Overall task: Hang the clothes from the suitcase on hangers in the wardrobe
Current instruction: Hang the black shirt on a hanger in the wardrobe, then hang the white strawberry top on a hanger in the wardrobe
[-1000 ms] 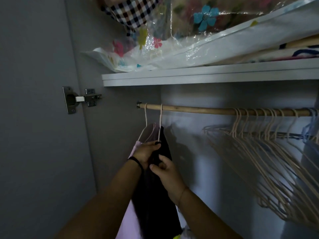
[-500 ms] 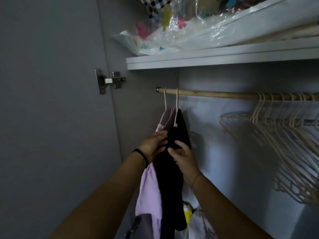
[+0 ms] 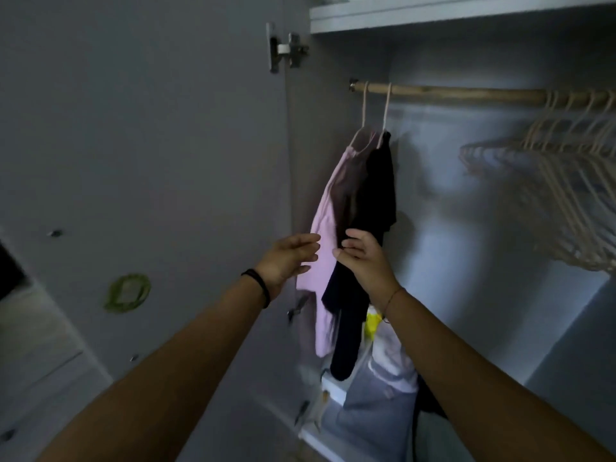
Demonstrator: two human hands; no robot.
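A pink garment [image 3: 325,221] and a black garment [image 3: 378,188] hang side by side on two pale hangers at the left end of the wooden rail [image 3: 466,93]. My left hand [image 3: 286,258] hovers with straight fingers just left of the pink garment's lower part. My right hand [image 3: 366,261] is in front of the black garment with relaxed fingers, touching it or just off it; I see no grip. The suitcase is out of view.
Several empty pale hangers [image 3: 566,181] crowd the rail's right end. The open wardrobe door [image 3: 150,145] with its hinge [image 3: 286,48] stands at the left. A shelf [image 3: 450,11] runs above the rail. Folded cloth and bags [image 3: 383,395] lie on the wardrobe floor.
Both hands have let go of the black garment near its hanger and dropped lower, now open. The view has tilted down, so the shelf's bags are gone from sight.
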